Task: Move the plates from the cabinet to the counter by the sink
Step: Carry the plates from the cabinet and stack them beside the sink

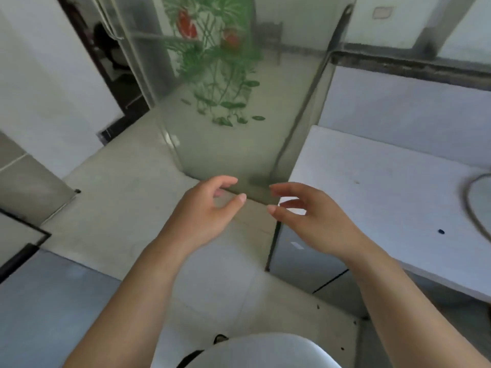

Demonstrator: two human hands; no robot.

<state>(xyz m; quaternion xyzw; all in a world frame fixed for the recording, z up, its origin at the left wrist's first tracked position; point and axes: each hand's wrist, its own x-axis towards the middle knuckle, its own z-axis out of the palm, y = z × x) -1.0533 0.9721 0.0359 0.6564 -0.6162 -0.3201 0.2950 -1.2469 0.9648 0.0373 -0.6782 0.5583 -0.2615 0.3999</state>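
**Both hands empty above the floor; no plates in sight**

The left hand [204, 208] sits just left of frame centre, fingers loosely curled, thumb and forefinger apart, grasping nothing. The right hand [308, 216] is just beside it toward 3 o'clock, palm turned inward, fingers spread and bent — likewise empty. The two hands face each other with a narrow gap between the fingertips, not touching.

At 12 o'clock stands a glass door [239, 102] printed with green leaves and red flowers; the picture there is blurred. The white counter [385, 187] extends toward 3 o'clock, and the curved rim of the sink [475, 197] shows at the right edge. A small blue item [441, 231] lies on the counter near the sink; what it is cannot be told.

The plates appear nowhere in the frame — their position cannot be told.
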